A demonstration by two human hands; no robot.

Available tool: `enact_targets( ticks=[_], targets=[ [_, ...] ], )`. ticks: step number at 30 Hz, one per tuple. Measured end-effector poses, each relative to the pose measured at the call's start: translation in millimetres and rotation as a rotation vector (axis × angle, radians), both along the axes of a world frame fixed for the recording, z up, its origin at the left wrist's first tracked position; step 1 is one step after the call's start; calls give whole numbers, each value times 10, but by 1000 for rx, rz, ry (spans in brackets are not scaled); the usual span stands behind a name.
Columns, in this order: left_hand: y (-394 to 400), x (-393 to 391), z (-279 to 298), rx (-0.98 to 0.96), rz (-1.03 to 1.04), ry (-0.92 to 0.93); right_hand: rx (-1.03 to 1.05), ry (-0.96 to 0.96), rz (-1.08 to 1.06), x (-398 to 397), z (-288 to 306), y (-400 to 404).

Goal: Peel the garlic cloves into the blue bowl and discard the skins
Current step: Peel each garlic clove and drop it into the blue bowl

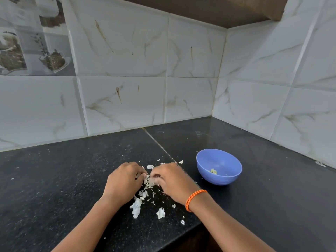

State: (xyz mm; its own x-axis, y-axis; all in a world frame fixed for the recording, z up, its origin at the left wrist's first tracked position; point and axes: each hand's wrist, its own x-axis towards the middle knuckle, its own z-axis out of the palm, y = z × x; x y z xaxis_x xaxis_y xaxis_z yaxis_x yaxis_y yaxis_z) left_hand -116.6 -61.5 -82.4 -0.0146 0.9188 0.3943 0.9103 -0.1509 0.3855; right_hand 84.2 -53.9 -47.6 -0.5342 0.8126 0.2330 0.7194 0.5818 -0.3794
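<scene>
both hands meet over the black worktop (72, 179), the left hand (123, 180) and right hand (171, 180) each with a curled grip pinching a garlic clove (147, 180) between them, loose skins (136, 208) scattered beneath, the blue bowl (219, 167) just right holding peeled garlic (214, 171).

Garlic clove hidden betw. hands (148, 177); bowl (219, 167) contents too small to ID.
</scene>
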Motion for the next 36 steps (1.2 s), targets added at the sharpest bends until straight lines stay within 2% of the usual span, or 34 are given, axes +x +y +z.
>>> enact_targets(
  ticks=[6,14,19,27,31,36],
  targets=[
    [41,1,-10,39,-14,-146,-129,283,-86,95,63,138],
    [70,-55,-19,11,-54,-267,-19,370,-128,119,76,182],
    [58,-57,20,44,-58,-260,-18,197,-125,190,97,194],
    [32,-96,161,23,-94,-340,-31,115,-128,439,70,22],
    [50,-290,317,-159,-158,-268,-81,58,-151,579,127,-66],
    [27,-427,397,-407,-234,-191,-257,-241,-185,547,178,-225]
  ],
)
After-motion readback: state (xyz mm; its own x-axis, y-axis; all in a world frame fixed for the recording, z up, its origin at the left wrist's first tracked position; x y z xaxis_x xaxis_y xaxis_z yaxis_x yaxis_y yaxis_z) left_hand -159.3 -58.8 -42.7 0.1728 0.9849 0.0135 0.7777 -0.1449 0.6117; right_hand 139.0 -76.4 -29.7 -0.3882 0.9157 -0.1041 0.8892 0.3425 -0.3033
